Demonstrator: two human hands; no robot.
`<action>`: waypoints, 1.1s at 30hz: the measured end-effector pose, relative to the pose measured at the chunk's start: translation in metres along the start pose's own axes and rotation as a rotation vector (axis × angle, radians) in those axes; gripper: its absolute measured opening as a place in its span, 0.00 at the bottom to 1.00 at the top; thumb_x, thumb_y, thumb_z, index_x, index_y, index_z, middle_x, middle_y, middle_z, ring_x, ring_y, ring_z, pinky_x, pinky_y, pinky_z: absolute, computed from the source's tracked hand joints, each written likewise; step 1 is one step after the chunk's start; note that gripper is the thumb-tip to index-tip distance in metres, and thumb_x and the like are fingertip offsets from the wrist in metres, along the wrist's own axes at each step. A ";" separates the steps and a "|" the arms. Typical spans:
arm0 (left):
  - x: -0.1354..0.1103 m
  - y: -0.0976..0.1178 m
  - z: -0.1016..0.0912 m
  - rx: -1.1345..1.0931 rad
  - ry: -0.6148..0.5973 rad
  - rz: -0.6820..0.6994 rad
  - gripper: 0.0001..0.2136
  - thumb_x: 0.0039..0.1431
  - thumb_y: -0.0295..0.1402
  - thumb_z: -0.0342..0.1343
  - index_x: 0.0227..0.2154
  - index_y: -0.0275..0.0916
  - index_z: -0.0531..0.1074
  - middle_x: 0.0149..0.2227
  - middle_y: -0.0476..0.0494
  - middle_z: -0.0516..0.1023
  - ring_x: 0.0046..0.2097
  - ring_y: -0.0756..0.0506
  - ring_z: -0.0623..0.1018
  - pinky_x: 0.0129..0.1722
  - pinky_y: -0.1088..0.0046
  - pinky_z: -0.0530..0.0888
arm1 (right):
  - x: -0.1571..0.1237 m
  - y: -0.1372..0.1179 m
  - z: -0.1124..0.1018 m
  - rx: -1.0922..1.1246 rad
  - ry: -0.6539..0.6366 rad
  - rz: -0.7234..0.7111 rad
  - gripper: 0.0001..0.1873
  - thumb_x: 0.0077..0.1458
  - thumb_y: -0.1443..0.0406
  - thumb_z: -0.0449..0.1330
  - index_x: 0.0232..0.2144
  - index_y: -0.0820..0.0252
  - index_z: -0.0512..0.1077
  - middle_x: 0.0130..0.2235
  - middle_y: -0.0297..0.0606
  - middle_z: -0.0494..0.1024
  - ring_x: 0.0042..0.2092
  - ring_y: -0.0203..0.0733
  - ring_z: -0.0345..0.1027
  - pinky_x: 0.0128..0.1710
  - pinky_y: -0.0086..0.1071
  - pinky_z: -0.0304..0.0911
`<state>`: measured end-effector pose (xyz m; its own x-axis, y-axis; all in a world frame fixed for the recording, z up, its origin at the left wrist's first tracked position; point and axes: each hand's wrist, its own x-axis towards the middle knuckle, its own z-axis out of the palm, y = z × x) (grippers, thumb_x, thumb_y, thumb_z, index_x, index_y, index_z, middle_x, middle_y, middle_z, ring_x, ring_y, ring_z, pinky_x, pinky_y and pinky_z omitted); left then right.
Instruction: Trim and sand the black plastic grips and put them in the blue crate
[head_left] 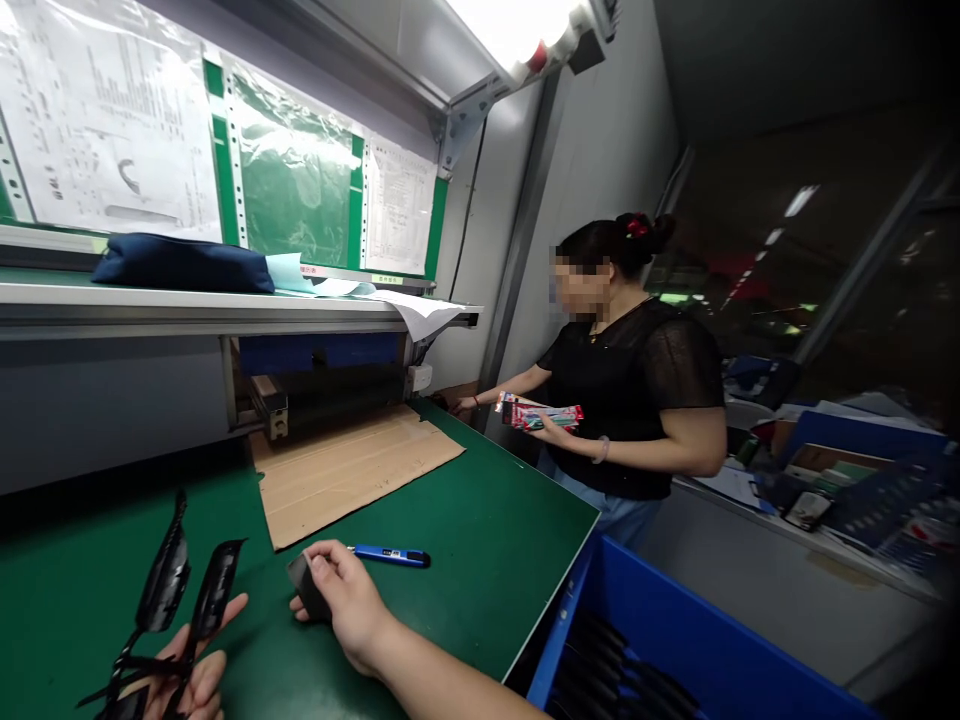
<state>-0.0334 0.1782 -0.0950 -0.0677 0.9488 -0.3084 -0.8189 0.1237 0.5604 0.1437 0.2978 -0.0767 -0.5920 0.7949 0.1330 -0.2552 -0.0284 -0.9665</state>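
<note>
At the lower left, my left hand (199, 680) holds black plastic parts (166, 582), two curved blade-like pieces joined by thin strips, standing up from the fingers. One finger stretches out behind them. My right hand (351, 605) pinches a dark grey folded piece (309, 588), thin like cloth or sandpaper; I cannot tell which. Just beyond that hand, a blue utility knife (391, 555) lies on the green tabletop (480, 520). The two hands are apart, and the grey piece does not touch the black parts.
A cardboard sheet (352, 475) lies under the shelf (150, 310). At the lower right stands a blue bin (720, 620) holding several black parts (622, 670). Beyond the table corner, a person (622, 370) holds packaged items (541, 414) and reaches toward the table's far end. A dark blue pouch (184, 265) rests on the shelf.
</note>
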 end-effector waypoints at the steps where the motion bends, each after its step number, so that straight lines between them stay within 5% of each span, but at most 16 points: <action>1: 0.000 -0.001 0.002 0.023 -0.017 0.005 0.45 0.52 0.34 0.61 0.66 0.38 0.37 0.15 0.55 0.66 0.13 0.47 0.66 0.15 0.74 0.60 | 0.006 0.003 0.004 0.046 0.009 0.018 0.32 0.53 0.40 0.58 0.43 0.62 0.66 0.34 0.37 0.72 0.30 0.39 0.71 0.32 0.33 0.66; 6: -0.007 -0.006 0.021 0.074 -0.053 0.020 0.39 0.59 0.35 0.56 0.65 0.35 0.38 0.16 0.58 0.65 0.14 0.50 0.66 0.18 0.76 0.56 | 0.015 0.003 0.021 0.237 -0.081 0.106 0.33 0.50 0.40 0.61 0.44 0.60 0.64 0.36 0.39 0.74 0.31 0.40 0.72 0.34 0.34 0.66; 14: -0.018 -0.007 0.030 0.055 0.051 0.071 0.28 0.59 0.43 0.56 0.59 0.35 0.59 0.19 0.54 0.64 0.18 0.52 0.64 0.21 0.74 0.57 | 0.020 -0.007 0.008 0.280 -0.188 0.185 0.26 0.62 0.45 0.51 0.47 0.60 0.66 0.43 0.47 0.74 0.37 0.42 0.72 0.38 0.37 0.67; 18: -0.023 -0.006 0.034 0.080 0.035 0.046 0.22 0.60 0.45 0.53 0.52 0.37 0.67 0.18 0.54 0.64 0.17 0.52 0.63 0.21 0.73 0.57 | 0.018 -0.010 0.011 0.112 -0.164 0.049 0.22 0.57 0.49 0.60 0.46 0.59 0.68 0.45 0.45 0.72 0.41 0.45 0.70 0.43 0.41 0.66; 21: -0.020 -0.006 0.031 0.098 -0.006 0.024 0.18 0.60 0.46 0.53 0.37 0.35 0.74 0.18 0.52 0.64 0.17 0.53 0.63 0.21 0.74 0.58 | 0.013 -0.014 0.014 -0.082 -0.147 -0.104 0.20 0.49 0.57 0.69 0.43 0.57 0.73 0.49 0.44 0.70 0.51 0.49 0.64 0.55 0.44 0.59; 24: -0.013 -0.007 0.024 0.147 -0.068 -0.074 0.26 0.61 0.48 0.49 0.15 0.32 0.69 0.12 0.48 0.60 0.14 0.52 0.62 0.20 0.73 0.57 | 0.005 -0.015 0.017 -0.455 -0.181 -0.382 0.16 0.54 0.60 0.65 0.45 0.55 0.74 0.54 0.44 0.66 0.56 0.50 0.60 0.58 0.45 0.56; 26: -0.011 -0.008 0.019 0.170 -0.096 -0.129 0.29 0.62 0.47 0.47 0.09 0.34 0.64 0.09 0.48 0.55 0.13 0.51 0.60 0.19 0.72 0.57 | 0.001 -0.015 0.019 -0.659 -0.202 -0.529 0.16 0.58 0.61 0.62 0.49 0.53 0.73 0.55 0.45 0.65 0.55 0.50 0.61 0.56 0.45 0.60; 31: -0.019 -0.010 0.017 0.097 -0.066 -0.040 0.19 0.60 0.39 0.54 0.16 0.35 0.67 0.14 0.50 0.61 0.16 0.52 0.62 0.21 0.73 0.59 | -0.004 -0.016 0.024 -0.847 -0.409 -0.642 0.18 0.61 0.63 0.58 0.53 0.49 0.70 0.56 0.42 0.65 0.54 0.48 0.61 0.53 0.44 0.63; 33: -0.025 -0.011 0.018 0.049 -0.072 -0.004 0.12 0.58 0.38 0.57 0.24 0.35 0.71 0.17 0.51 0.64 0.17 0.52 0.64 0.21 0.74 0.59 | -0.005 -0.017 0.026 -0.833 -0.348 -0.625 0.17 0.61 0.64 0.58 0.53 0.51 0.70 0.55 0.43 0.66 0.53 0.47 0.61 0.53 0.43 0.62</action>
<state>-0.0129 0.1584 -0.0795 -0.0217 0.9664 -0.2562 -0.7899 0.1405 0.5969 0.1312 0.2782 -0.0551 -0.7546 0.3080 0.5793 -0.0663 0.8426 -0.5344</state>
